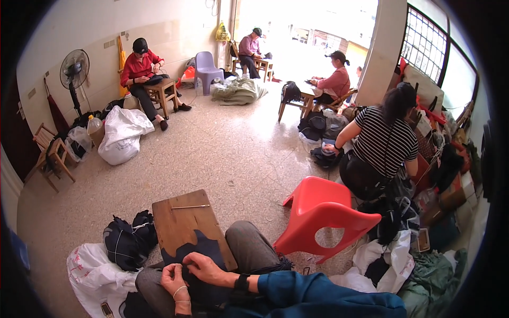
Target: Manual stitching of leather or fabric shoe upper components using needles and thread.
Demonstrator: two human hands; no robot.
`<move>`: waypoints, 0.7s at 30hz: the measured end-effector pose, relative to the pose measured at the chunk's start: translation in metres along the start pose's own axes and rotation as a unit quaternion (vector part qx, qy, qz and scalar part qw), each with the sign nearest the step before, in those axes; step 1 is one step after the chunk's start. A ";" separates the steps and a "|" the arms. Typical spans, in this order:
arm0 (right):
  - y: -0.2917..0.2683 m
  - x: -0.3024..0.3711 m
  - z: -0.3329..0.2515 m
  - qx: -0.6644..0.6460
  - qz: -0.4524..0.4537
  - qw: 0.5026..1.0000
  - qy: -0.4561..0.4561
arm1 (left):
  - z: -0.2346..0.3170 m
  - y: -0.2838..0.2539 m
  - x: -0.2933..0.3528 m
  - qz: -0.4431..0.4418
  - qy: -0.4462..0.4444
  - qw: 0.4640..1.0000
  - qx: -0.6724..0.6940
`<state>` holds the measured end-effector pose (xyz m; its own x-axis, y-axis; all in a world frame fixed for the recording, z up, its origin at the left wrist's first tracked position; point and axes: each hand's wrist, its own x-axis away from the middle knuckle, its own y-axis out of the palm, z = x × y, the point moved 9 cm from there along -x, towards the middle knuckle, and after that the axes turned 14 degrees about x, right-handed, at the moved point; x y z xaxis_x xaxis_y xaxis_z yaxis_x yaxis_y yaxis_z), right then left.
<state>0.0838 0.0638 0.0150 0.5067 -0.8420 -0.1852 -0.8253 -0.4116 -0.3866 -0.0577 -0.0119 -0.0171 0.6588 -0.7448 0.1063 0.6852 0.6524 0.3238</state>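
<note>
A dark navy piece of cloth (199, 245) with a jagged outline lies over the near end of a wooden board (184, 216) and drapes down onto my lap. Over its near part, my left hand (174, 281) is closed in a pinch, a pale band at its wrist. Close beside it, my right hand (205, 268) is also closed, fingertips pinched toward the left hand's. Whatever sits between the fingertips is too small to make out. A thin stick-like tool (190, 206) rests across the far part of the board.
Left of the board are a tied dark bundle (129, 241) and a white sack (98, 281). A red plastic chair (323, 212) stands to the right. Beyond it a person in stripes (383, 140) crouches by piled bags. Several people sit working at small tables (159, 87) farther off.
</note>
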 end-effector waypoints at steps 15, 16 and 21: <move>-0.055 0.003 0.017 0.204 0.100 0.968 -0.107 | 0.012 0.016 -0.013 -0.102 0.167 0.962 -0.191; -0.053 0.004 0.018 0.204 0.101 0.968 -0.107 | 0.012 0.017 -0.012 -0.102 0.167 0.962 -0.190; -0.052 0.005 0.018 0.216 0.104 0.965 -0.104 | 0.007 0.013 -0.014 -0.096 0.167 0.966 -0.174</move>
<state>0.1335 0.0870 0.0177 0.4180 -0.7840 -0.4590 -0.7564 -0.0206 -0.6538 -0.0603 0.0057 -0.0079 0.5333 -0.8074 -0.2525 0.8288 0.5585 -0.0351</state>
